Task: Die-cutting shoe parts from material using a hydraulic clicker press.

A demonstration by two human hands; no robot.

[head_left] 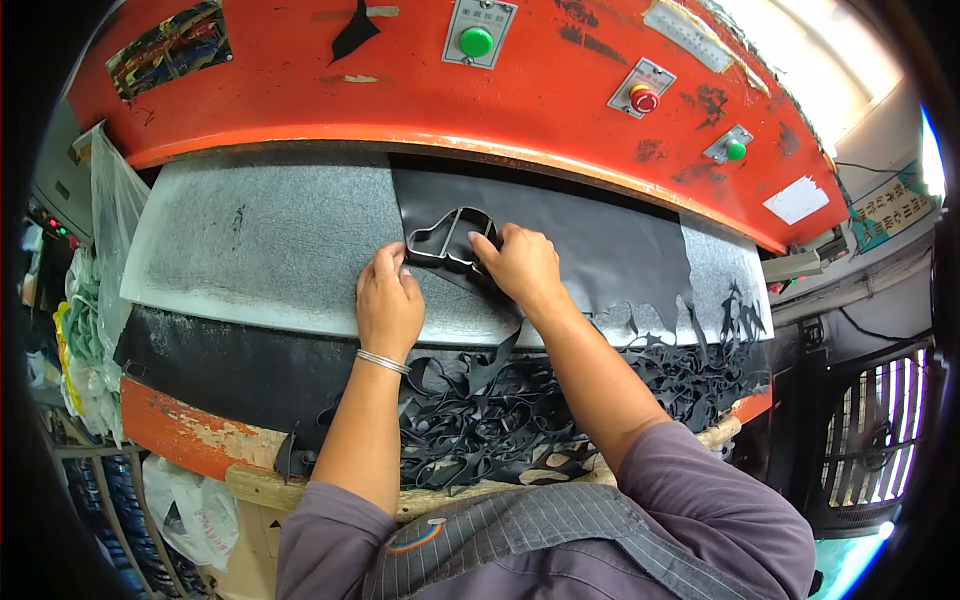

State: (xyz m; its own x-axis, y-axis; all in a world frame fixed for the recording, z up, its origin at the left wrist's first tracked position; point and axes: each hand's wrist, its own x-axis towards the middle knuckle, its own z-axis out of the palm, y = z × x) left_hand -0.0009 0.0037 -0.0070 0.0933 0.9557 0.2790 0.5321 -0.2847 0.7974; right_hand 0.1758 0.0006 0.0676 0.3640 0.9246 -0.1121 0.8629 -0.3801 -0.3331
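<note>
A metal cutting die (451, 236), a shoe-part-shaped outline with a crossbar inside, lies on a black leather-like sheet (620, 250) near the sheet's left edge. My right hand (522, 265) grips the die's right end, its thumb over the rim and the other fingers behind. At the die's left tip, my left hand (388, 305) has its fingers closed against the metal, partly hidden by the back of the hand. Under the sheet is a pale, worn cutting board (260, 250). Dark offcuts (500, 415) pile up below my wrists.
Above the board spans the orange press beam (400, 95), with a green button (476, 41), a red stop knob (644, 98) and another green button (736, 150). A wooden rail (262, 485) edges the front. Plastic bags (195, 505) hang at the left.
</note>
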